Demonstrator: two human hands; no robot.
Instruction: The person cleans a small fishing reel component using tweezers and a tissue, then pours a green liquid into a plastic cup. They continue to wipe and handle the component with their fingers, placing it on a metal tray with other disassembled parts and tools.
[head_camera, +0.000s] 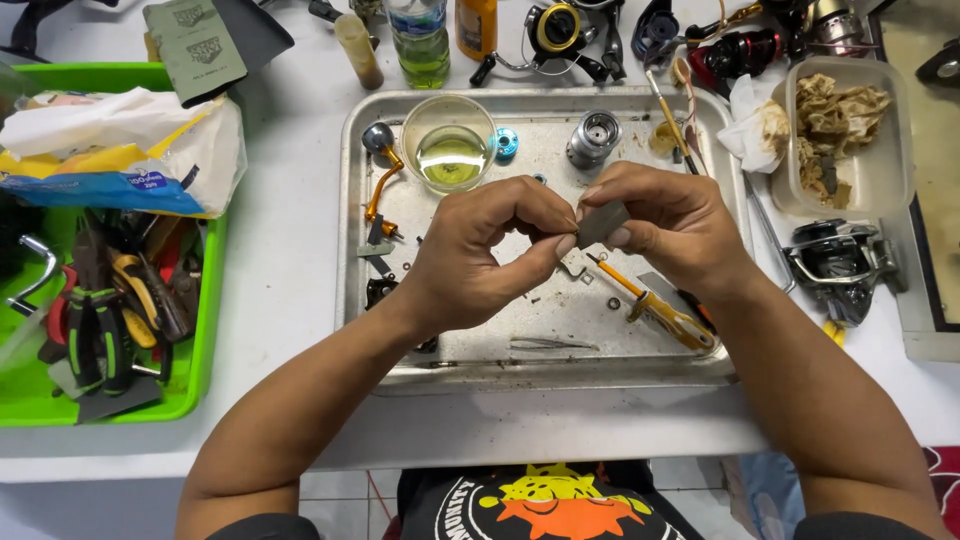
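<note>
Sandpaper scrap (601, 222) is being pinched in right hand (668, 225) over the metal tray (520, 355), left hand (478, 250) pinching a tiny part against it; reel pieces are lying stripped, reassembly not started.

Small grey sheet (603, 222); pinched above tray.

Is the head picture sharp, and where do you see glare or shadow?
Head view: even, bright light; the hands, left hand and right hand, and the grey piece look sharp; soft shadow under them on the metal tray; small glare on the glass bowl; edges bend slightly.
</note>
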